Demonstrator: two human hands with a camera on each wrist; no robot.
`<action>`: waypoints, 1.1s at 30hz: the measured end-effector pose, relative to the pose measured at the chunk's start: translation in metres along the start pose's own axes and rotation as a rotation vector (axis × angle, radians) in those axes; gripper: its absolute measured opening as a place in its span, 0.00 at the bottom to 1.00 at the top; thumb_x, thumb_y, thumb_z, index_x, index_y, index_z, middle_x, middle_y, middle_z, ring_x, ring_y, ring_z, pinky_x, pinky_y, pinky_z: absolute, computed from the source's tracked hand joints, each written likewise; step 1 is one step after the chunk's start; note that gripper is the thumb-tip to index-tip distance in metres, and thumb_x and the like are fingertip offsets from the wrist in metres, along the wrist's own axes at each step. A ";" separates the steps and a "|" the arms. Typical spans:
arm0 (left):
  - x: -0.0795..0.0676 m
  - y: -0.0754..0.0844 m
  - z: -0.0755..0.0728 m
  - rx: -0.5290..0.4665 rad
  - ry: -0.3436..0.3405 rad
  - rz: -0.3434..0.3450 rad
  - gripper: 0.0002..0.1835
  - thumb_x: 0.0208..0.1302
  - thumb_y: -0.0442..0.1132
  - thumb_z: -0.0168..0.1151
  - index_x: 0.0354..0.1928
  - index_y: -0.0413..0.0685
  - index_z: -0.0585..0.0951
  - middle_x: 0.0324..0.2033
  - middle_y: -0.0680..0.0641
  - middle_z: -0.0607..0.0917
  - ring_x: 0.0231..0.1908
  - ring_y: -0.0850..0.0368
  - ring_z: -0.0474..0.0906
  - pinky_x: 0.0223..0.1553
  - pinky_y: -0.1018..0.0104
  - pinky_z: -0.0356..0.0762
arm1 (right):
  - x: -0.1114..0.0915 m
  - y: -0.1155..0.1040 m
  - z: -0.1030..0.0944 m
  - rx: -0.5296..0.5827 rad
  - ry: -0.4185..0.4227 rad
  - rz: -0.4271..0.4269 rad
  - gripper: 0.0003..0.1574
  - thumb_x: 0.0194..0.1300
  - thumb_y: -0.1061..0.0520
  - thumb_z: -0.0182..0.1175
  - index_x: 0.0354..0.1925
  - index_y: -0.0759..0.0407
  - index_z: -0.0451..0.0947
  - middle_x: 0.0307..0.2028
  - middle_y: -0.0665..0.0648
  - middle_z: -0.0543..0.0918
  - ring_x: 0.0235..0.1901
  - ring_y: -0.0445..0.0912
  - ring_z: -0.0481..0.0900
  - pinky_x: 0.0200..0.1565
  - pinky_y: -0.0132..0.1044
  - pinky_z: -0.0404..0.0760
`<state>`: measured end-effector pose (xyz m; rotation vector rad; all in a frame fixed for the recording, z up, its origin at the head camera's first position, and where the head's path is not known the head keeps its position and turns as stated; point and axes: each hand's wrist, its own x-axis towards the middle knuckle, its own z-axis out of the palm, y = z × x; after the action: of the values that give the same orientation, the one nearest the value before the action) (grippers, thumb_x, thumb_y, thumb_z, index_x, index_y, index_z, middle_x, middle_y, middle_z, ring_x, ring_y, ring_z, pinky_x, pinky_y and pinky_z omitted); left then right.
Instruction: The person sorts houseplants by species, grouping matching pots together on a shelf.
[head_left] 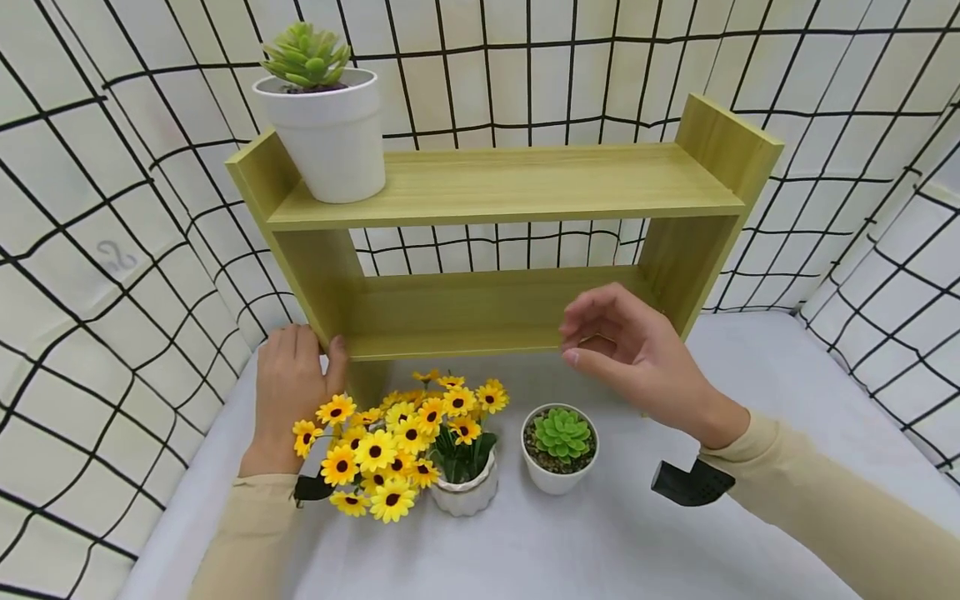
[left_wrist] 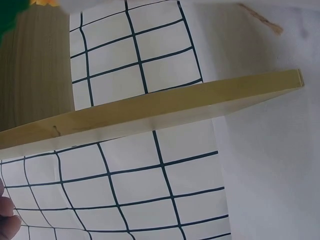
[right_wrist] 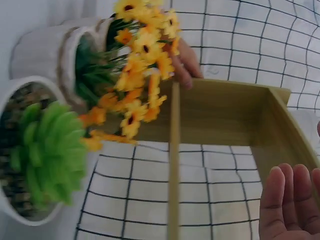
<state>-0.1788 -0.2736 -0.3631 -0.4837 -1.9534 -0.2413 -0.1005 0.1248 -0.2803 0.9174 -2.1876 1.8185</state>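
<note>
A two-tier wooden shelf (head_left: 540, 183) stands ahead of me. My left hand (head_left: 292, 392) grips its left side panel low down, thumb by the front edge and fingers along the outside. Bent and holding nothing, the fingers of my right hand (head_left: 637, 358) hover before the lower tier's right part. A white pot with a spiky succulent (head_left: 318, 133) sits at the upper tier's left end. In front of the shelf are yellow artificial flowers (head_left: 405, 437) in a scalloped white pot (head_left: 467, 493), and a small potted green succulent (head_left: 561, 442).
Black wire grid (head_left: 465, 92) with white sheeting behind it encloses the back and sides. A white cloth (head_left: 585, 542) covers the surface. In the right wrist view, a second pale pot (right_wrist: 37, 52) with twine shows beside the flowers.
</note>
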 end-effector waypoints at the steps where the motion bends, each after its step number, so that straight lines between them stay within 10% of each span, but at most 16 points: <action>1: 0.000 0.000 0.000 0.004 -0.001 0.001 0.29 0.78 0.50 0.43 0.26 0.31 0.70 0.20 0.35 0.72 0.23 0.39 0.66 0.27 0.51 0.61 | -0.004 0.005 0.000 -0.001 -0.001 0.000 0.22 0.63 0.74 0.64 0.54 0.70 0.71 0.47 0.55 0.81 0.46 0.43 0.84 0.52 0.30 0.85; 23: 0.001 0.001 -0.002 0.003 -0.016 -0.018 0.27 0.77 0.50 0.43 0.26 0.32 0.70 0.20 0.36 0.71 0.23 0.39 0.65 0.27 0.53 0.59 | -0.083 0.109 0.004 -0.008 -0.055 0.060 0.55 0.49 0.73 0.76 0.72 0.68 0.62 0.64 0.43 0.77 0.63 0.40 0.78 0.63 0.26 0.77; 33: 0.000 0.002 -0.002 -0.009 -0.022 -0.027 0.28 0.77 0.50 0.43 0.26 0.32 0.69 0.20 0.37 0.69 0.23 0.40 0.64 0.28 0.54 0.57 | -0.092 0.139 0.019 -0.046 -0.054 0.173 0.65 0.40 0.67 0.83 0.73 0.66 0.60 0.65 0.71 0.72 0.61 0.30 0.75 0.63 0.22 0.73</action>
<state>-0.1763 -0.2725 -0.3622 -0.4680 -1.9819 -0.2635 -0.0968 0.1503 -0.4462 0.7987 -2.3996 1.8271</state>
